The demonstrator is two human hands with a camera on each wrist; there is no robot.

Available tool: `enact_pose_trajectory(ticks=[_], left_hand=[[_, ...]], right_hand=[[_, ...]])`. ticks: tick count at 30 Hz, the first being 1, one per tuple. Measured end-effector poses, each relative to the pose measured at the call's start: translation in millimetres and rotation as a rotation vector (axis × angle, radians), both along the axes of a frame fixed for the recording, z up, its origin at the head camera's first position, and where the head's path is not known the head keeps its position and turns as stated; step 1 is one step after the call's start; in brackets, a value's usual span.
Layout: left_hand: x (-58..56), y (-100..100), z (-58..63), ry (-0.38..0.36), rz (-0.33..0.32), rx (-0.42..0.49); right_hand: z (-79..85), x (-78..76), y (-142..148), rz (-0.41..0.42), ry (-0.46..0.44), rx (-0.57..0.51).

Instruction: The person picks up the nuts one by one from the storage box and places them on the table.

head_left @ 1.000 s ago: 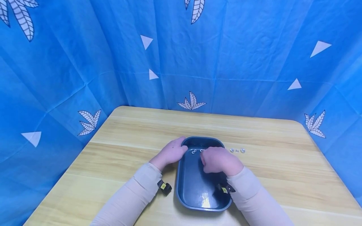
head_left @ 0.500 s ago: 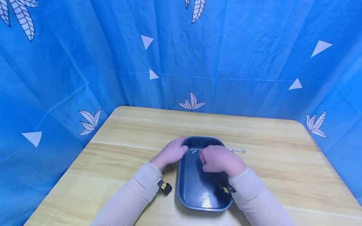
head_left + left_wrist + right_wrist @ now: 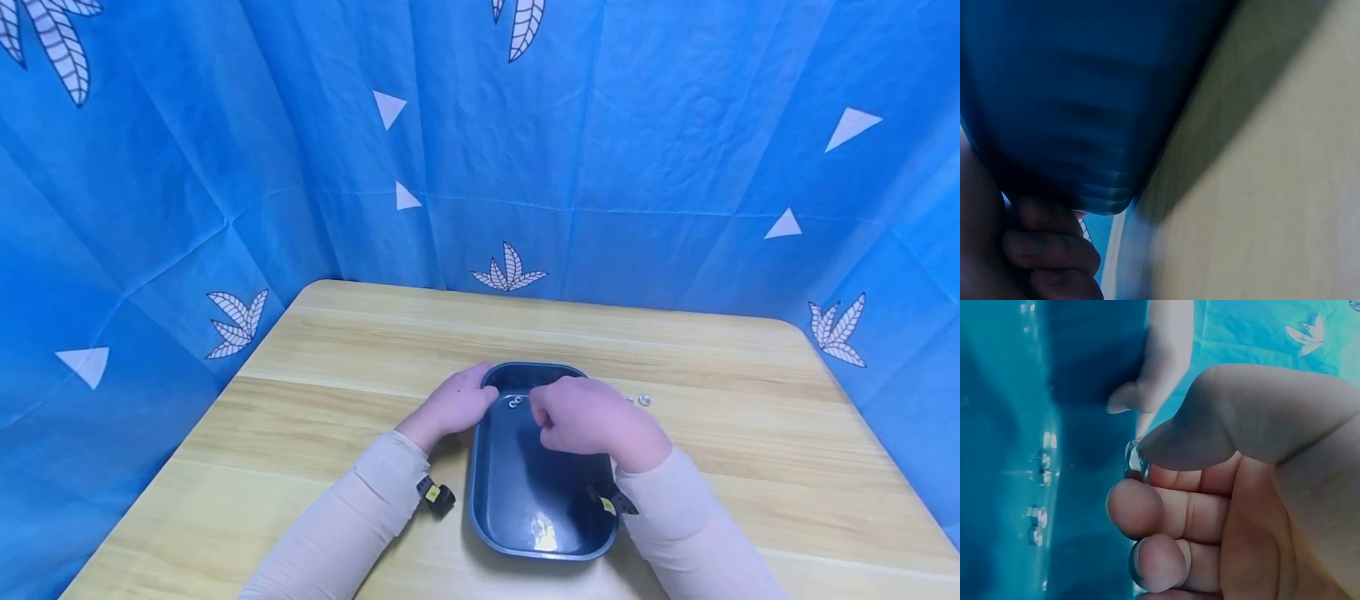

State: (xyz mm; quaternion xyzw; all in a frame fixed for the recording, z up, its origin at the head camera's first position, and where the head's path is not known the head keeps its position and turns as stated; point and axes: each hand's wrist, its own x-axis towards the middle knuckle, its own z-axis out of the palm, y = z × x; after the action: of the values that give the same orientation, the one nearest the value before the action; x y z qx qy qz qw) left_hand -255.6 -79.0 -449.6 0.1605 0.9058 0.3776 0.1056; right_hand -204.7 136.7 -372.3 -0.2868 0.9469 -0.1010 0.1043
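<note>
A dark blue, deep rectangular tray (image 3: 506,492) with rounded corners stands on the table. My left hand (image 3: 457,402) grips its far left rim, the thumb over the edge and the curled fingers (image 3: 1054,250) at the outer wall. Over the far right part of the tray is my right hand (image 3: 592,417). Its thumb and index finger pinch a small shiny metal nut (image 3: 1136,461); the other fingers are curled. Below, several nuts (image 3: 1039,517) lie in pairs on the tray floor; the head view shows only the left pair of nuts (image 3: 515,402).
To the right of the tray, a metal nut (image 3: 645,400) lies on the wooden table (image 3: 750,467), a smaller piece (image 3: 630,401) beside it, partly behind my right hand. A blue patterned curtain (image 3: 637,150) hangs behind the table's far edge.
My right hand shifts slightly left, then back right and a little farther from me, covering one of the pieces on the table. The left hand and the tray stay put.
</note>
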Motion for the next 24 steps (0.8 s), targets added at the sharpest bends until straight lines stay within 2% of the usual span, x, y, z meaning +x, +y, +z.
enact_pose_trajectory(ticks=[8, 17, 24], left_hand=[[0.3, -0.1, 1.0, -0.009, -0.008, 0.021], [0.9, 0.5, 1.9, 0.021, -0.017, 0.02], [2.5, 0.2, 3.4, 0.007, -0.013, 0.024]], right_hand=[[9.3, 5.7, 2.9, 0.017, 0.011, -0.016], [15.2, 9.8, 3.9, -0.001, -0.002, -0.027], [15.9, 9.4, 4.4, -0.005, -0.009, -0.025]])
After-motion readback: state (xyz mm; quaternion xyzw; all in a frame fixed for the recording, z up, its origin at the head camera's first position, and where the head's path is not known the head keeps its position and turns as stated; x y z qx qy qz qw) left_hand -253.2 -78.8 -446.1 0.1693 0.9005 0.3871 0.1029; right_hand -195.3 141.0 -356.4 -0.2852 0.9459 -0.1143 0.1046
